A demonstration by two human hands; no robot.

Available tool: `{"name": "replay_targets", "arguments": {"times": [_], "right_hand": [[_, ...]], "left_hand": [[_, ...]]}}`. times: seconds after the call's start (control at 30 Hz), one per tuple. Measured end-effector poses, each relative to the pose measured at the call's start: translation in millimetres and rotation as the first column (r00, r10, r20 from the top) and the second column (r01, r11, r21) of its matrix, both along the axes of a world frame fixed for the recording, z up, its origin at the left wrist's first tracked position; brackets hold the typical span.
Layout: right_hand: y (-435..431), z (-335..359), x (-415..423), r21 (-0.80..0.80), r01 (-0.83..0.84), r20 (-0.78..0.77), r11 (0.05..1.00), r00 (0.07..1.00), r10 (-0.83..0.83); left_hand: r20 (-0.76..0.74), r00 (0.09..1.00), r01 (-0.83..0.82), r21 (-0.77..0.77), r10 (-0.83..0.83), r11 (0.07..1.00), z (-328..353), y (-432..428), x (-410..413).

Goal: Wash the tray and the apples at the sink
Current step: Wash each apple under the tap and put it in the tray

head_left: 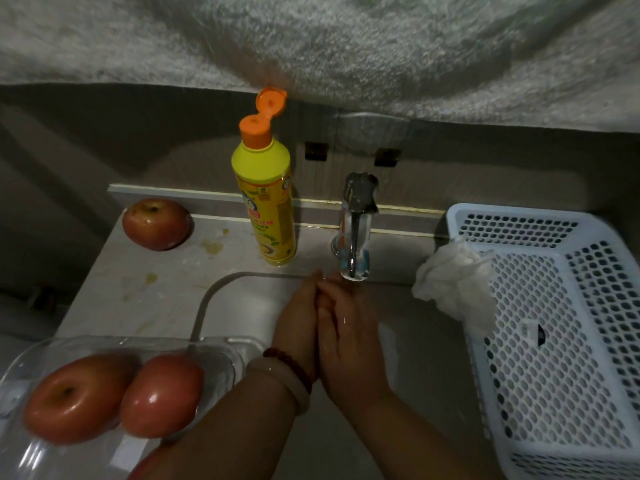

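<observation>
Tray [41,355] on near-left bench, holding two apples [114,396], likely parked clear of sink | left hand [299,323] and right hand [349,337] pressed palm-to-palm, fingers straight, together, empty, under tap [356,233], likely rinsing | third apple [157,227] far-left by soap bottle [266,195]
</observation>
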State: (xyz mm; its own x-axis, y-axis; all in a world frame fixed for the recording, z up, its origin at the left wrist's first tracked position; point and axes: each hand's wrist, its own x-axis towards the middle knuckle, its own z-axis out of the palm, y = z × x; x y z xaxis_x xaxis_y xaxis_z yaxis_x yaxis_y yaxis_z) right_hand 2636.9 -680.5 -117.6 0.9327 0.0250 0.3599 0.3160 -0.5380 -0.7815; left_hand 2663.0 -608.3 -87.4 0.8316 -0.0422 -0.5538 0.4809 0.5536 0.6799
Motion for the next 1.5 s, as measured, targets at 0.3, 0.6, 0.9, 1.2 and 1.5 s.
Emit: {"name": "replay_targets", "arguments": {"times": [0.3, 0.6, 0.9, 1.2, 1.5], "right_hand": [[-1.9, 23.7, 19.5, 0.614, 0.67, -0.788, 0.417, 0.548, 0.28], [-8.4, -19.1, 0.1, 0.198, 0.024, -0.045, 0.98, 0.999, -0.016], [-6.0, 20.9, 21.8, 0.65, 0.489, -0.715, 0.582, 0.653, 0.249], [-11.4, -11.9, -1.7, 0.309, 0.115, -0.267, 0.944, 0.963, -0.03], [-10.1, 20.1, 25.6, 0.549, 0.716, -0.836, 0.432, 0.478, 0.27]], "left_hand": [[0.077, 0.992, -0.126, 0.446, 0.102, 0.886, -0.8, -10.3, -2.6], [0.087, 0.996, -0.022, 0.32, -0.007, 0.947, 0.6, -10.8, -2.0], [0.359, 0.929, -0.197, 0.69, -0.094, 0.697, -16.3, -11.9, -15.3], [-0.004, 0.998, 0.061, 0.298, -0.063, 0.953, -2.5, -9.9, -4.7], [0.2, 0.98, -0.1, 0.539, -0.012, 0.837, -8.5, -11.3, -11.5]]}}
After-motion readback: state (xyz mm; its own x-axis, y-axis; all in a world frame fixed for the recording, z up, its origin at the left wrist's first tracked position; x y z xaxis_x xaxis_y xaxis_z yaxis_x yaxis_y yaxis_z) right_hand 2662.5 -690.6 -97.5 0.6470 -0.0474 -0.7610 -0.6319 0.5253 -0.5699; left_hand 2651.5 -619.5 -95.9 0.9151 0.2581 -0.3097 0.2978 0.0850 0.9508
